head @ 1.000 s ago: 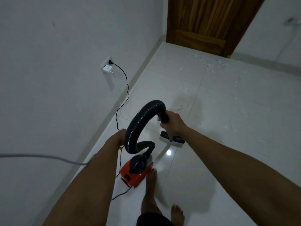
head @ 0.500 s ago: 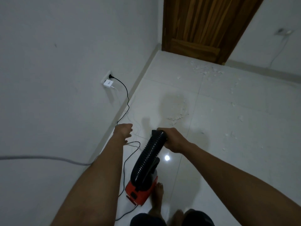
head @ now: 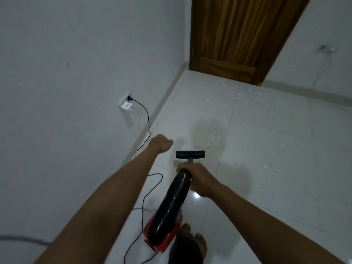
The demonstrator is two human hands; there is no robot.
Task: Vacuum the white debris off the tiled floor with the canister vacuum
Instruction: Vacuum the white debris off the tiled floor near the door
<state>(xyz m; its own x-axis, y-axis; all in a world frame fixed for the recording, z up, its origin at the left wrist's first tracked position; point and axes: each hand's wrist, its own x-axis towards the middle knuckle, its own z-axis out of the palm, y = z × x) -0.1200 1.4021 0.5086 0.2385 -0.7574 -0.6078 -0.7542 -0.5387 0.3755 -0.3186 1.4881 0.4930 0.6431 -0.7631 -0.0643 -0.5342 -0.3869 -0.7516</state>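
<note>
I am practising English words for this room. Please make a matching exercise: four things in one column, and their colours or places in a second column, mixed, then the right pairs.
Things:
1. hose
2. canister
3. door
4. floor nozzle

Descriptions:
A. brown wood, at the far wall
B. red, beside the bare feet
C. black, ribbed, gripped by the right hand
D. black, flat, just short of a patch of white debris

Pairs: 1-C, 2-B, 3-A, 4-D
</note>
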